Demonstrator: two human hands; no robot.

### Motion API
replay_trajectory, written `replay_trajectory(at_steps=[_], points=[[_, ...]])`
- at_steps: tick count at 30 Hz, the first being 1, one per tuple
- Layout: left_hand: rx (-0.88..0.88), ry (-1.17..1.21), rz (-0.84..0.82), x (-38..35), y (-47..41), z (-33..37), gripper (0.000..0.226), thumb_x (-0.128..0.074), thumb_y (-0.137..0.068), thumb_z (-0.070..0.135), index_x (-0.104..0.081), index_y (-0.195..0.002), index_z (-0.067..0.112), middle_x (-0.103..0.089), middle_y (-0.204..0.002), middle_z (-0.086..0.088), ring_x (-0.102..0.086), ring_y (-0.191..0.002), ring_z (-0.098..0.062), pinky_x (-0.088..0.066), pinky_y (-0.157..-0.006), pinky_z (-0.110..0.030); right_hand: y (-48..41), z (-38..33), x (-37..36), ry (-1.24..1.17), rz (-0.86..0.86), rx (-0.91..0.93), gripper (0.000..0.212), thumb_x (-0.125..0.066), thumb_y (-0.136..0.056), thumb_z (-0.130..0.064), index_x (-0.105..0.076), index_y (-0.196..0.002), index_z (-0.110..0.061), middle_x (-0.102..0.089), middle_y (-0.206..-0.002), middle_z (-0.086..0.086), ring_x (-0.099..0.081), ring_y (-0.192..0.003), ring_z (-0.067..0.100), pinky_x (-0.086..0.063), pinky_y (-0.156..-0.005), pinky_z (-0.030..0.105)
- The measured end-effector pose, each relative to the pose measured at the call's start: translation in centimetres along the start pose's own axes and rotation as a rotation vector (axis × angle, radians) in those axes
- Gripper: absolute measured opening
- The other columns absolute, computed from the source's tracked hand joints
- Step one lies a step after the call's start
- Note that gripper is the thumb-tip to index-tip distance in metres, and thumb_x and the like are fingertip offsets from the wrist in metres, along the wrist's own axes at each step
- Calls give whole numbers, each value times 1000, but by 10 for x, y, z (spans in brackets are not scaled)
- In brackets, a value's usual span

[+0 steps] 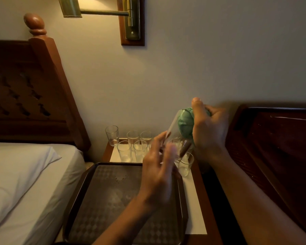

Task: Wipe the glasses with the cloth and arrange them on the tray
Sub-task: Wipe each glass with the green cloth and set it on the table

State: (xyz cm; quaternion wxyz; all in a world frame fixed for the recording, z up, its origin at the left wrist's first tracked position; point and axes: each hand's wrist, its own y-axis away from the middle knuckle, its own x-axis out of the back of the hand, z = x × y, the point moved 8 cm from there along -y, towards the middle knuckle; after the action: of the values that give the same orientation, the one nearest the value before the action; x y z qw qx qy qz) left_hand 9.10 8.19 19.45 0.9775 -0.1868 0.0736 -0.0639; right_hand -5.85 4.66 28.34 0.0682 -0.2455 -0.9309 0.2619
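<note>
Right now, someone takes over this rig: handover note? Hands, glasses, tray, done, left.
Left hand holds one glass tilted in the air above the tray, near its far right corner.
Right hand grips the green cloth, pushed into that glass.
At least six other glasses stand on the nightstand beyond the tray.
Done: no glass on the tray yet.
Left: finish this glass, set it on the tray, then the rest.

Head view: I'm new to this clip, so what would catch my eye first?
At centre right, the right hand presses a bunched green cloth into a tilted clear glass that the left hand holds. Behind them clear drinking glasses cluster on the wooden nightstand, and a dark brown patterned tray lies in front.
</note>
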Motion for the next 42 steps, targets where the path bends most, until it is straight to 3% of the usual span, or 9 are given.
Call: replay_trajectory(at_steps=[4, 12, 15, 19, 23, 27, 31, 39, 42], points=[[-96, -95, 45, -11, 7, 5, 46, -51, -98, 51, -50, -135, 23, -64, -83, 5, -61, -72, -11, -51, -62, -34, -6, -2, -4, 115, -19, 7, 52, -55, -99, -46, -56, -50, -26, -40, -41, -13, -36, -38, 2, -30, -37, 23], [676, 1335, -405, -52, 20, 8, 55, -46, -102, 53, -59, -110, 1, -56, -71, -14, -60, -42, -21, -47, -32, -23, -4, -14, -6, -165, -61, 112, 54, -56, -101, -33, -45, -49, -29, -30, -47, -19, -30, -43, 0, -28, -45, 19], [602, 898, -311, -38, 14, -9, 63, -44, -100, 62, -67, -122, 7, -63, -78, -19, -64, -53, -27, -54, -43, -30, -5, -15, -7, -105, -68, 112, 54, -57, -101, -30, -51, -47, -31, -34, -44, -19, -35, -39, -2, -31, -42, 14], [118, 183, -7, -5, 0, -12, 51, -48, -96, 62, -60, -128, 25, -67, -94, -9, -65, -74, -22, -57, -59, -35, -4, -18, -2, 7, -67, 159, 52, -56, -101, -28, -57, -49, -33, -47, -43, -17, -48, -36, -2, -33, -39, 9], [-88, -18, 5, -11, 5, 2, 27, -57, -96, 49, -55, -124, 47, -64, -88, 1, -61, -73, -25, -53, -64, -42, 0, -19, -6, 56, -35, 151, 47, -55, -98, -36, -54, -52, -26, -47, -44, -11, -45, -36, 1, -31, -39, 12], [312, 551, -153, -24, 9, -10, 64, -69, -88, 60, -56, -128, 12, -65, -80, -7, -63, -57, -19, -53, -47, -30, -5, -12, -6, -67, -24, 49, 51, -58, -98, -39, -52, -49, -27, -39, -44, -15, -38, -41, 3, -36, -44, 23], [652, 1295, -492, -48, 23, 10, 58, -48, -101, 54, -56, -116, -1, -62, -78, -20, -65, -47, -22, -54, -38, -27, -4, -17, -8, -234, -84, 86, 51, -57, -99, -34, -50, -48, -29, -35, -48, -19, -35, -44, -1, -34, -46, 19], [-7, -9, -28, 0, -3, 3, 44, -45, -103, 56, -60, -126, 22, -68, -94, -7, -66, -80, -24, -57, -68, -38, -6, -13, -3, -76, -46, 65, 50, -57, -94, -25, -50, -45, -28, -35, -44, -15, -36, -39, 2, -32, -42, 23], [-104, -207, -19, -7, 2, 7, 49, -55, -96, 56, -52, -135, 25, -65, -91, -6, -64, -83, -25, -55, -73, -45, -3, -14, -5, -90, -14, 50, 47, -57, -93, -29, -51, -47, -28, -38, -45, -13, -37, -40, 5, -35, -43, 27]])
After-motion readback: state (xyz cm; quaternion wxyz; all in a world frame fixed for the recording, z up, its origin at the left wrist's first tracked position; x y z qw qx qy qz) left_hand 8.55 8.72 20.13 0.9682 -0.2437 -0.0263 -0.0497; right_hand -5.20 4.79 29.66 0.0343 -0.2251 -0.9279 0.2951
